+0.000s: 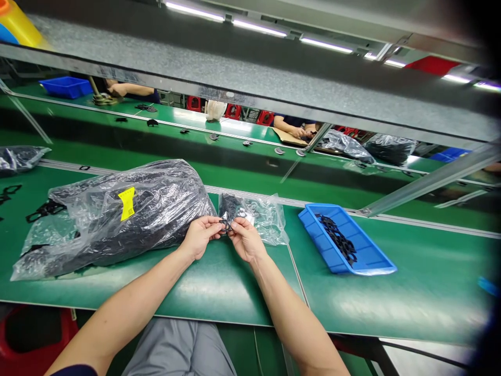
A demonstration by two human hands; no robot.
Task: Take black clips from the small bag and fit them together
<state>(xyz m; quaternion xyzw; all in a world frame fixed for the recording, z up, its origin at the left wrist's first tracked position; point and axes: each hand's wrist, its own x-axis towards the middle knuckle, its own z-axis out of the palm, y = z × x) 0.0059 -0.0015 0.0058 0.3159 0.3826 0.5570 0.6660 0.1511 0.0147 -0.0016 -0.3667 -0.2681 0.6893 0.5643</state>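
Between my fingertips is a small black part with ring-like openings (226, 225), held above the green bench (211, 282). My left hand (201, 236) pinches its left side, and my right hand (246, 239) pinches the right side. Just behind my hands lies a small clear plastic bag (270, 219) with black and pale pieces in it. To the left rests a big clear bag (164, 193) full of black parts, with a yellow tag (127, 203) on it. A blue tray (373, 258) on the right holds several black parts (337, 237).
Loose black parts (45, 210) lie at the left bag's mouth. Behind the bench runs a green conveyor (250, 167) with small pieces along its far side. A slanted metal post (422, 177) rises at right. Across the line, other people's hands (299, 130) work. A red stool (39, 334) stands at lower left.
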